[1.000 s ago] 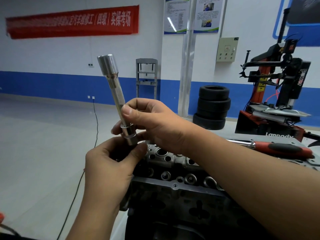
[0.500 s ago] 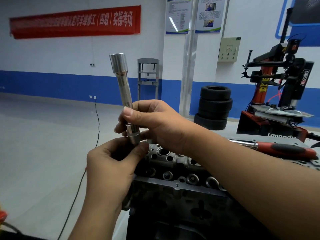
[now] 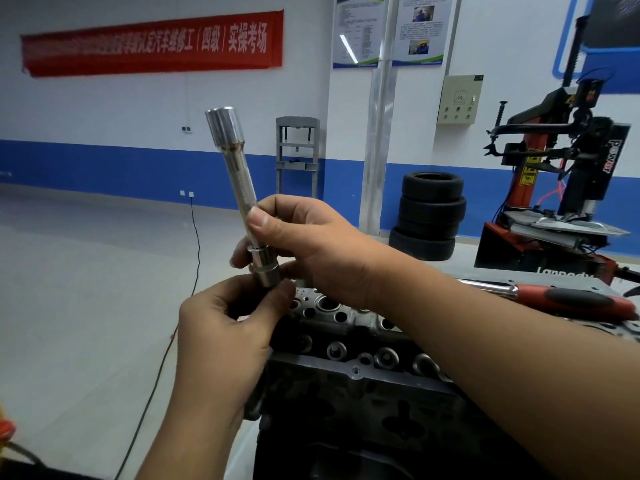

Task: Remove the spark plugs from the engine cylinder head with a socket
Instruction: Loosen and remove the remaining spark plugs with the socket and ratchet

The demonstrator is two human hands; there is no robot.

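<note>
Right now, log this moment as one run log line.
right hand: holds socket extension | left hand: pinches its lower end | cylinder head: below | ratchet: idle

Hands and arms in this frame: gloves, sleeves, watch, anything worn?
Nothing worn that shows. The left hand and right hand are bare, no gloves or rings visible. Both forearms are bare up to the frame edge: no sleeves, watch or wristband in view. Fingernails are short and unpainted.

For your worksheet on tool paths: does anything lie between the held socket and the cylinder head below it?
Only the left hand, gripping the socket's lower end above the cylinder head; otherwise nothing visible blocks it.
</note>
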